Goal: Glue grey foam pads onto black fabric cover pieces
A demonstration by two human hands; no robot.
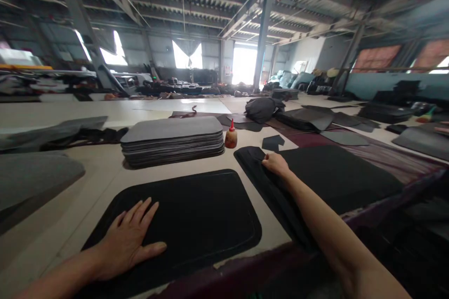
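Note:
My left hand lies flat with spread fingers on a black panel with rounded corners, at the front of the table. My right hand is closed on the upper edge of a black sheet, whose near part hangs over the table's front edge. Beneath and to the right of that hand lies a wide dark panel. Behind the black panel stands a stack of grey panels, and a glue bottle with a red tip is beside its right end.
Grey material lies at the left. A small dark piece is behind my right hand. A dark bundle and more grey pieces lie farther back. Purple covering runs along the right edge.

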